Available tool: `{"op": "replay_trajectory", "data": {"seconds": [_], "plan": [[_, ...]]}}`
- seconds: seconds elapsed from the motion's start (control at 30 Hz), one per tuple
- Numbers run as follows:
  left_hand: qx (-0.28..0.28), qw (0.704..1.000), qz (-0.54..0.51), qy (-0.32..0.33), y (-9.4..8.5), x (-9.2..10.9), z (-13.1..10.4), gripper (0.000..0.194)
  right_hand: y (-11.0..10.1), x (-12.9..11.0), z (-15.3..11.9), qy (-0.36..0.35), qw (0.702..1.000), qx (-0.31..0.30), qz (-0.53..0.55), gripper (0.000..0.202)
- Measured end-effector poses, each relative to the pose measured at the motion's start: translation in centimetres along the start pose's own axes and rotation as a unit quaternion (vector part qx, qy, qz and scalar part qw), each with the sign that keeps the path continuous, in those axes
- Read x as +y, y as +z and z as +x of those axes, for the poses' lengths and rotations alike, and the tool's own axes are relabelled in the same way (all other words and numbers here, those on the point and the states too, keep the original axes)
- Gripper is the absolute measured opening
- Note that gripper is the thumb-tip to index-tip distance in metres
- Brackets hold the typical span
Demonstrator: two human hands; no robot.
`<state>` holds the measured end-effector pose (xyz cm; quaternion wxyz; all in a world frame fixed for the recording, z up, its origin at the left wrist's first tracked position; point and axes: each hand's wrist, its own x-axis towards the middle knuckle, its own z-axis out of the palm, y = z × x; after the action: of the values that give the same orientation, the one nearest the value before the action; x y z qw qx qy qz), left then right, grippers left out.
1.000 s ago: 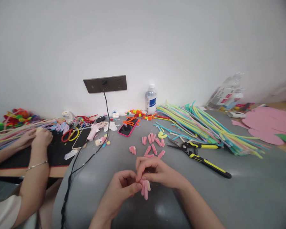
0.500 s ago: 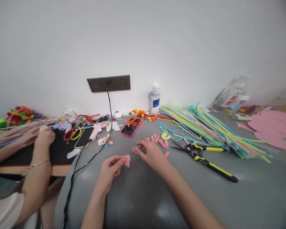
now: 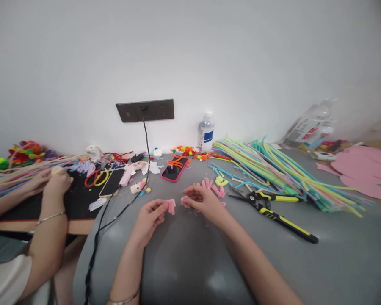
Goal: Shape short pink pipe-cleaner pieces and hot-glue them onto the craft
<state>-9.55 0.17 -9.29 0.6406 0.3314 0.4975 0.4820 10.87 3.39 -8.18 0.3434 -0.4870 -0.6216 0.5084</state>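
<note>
No word, brand or number can be read. The bottle [image 3: 206, 132] bears a label [image 3: 208, 136] with a blue block and small dark print, too blurred to decipher. Right of the bottle, a clear plastic bag [image 3: 301, 128] shows red characters [image 3: 310, 134] on white, likewise illegible. Left of the bottle, a socket plate [image 3: 155, 110] carries a pale mark, too small to tell.
</note>
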Motion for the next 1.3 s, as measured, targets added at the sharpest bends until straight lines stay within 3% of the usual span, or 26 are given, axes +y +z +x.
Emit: {"op": "replay_trajectory", "data": {"seconds": [0.2, 0.4, 0.63, 0.87, 1.3], "plan": [[-0.053, 0.998, -0.026, 0.002, 2.0, -0.4, 1.2, 0.040, -1.3, 0.5, -0.7, 0.033, 0.989, 0.039, 0.138, 0.046], [-0.068, 0.997, -0.038, -0.011, 2.9, -0.4, 1.6, 0.039, -2.6, 1.2, -1.3, 0.024, 0.976, 0.053, 0.211, 0.051], [-0.095, 0.992, -0.082, -0.027, 3.7, -1.0, 1.6, 0.042, -3.5, 0.8, -2.2, 0.013, 0.973, 0.022, 0.228, 0.041], [-0.109, 0.987, -0.116, -0.024, 3.5, -1.2, 1.8, 0.038, -4.8, 1.2, -3.4, -0.043, 0.974, -0.017, 0.223, 0.025], [-0.157, 0.982, -0.095, -0.045, 3.6, -0.9, 1.5, 0.037, -4.4, 2.4, -3.7, -0.019, 0.977, 0.011, 0.212, 0.039]]}}
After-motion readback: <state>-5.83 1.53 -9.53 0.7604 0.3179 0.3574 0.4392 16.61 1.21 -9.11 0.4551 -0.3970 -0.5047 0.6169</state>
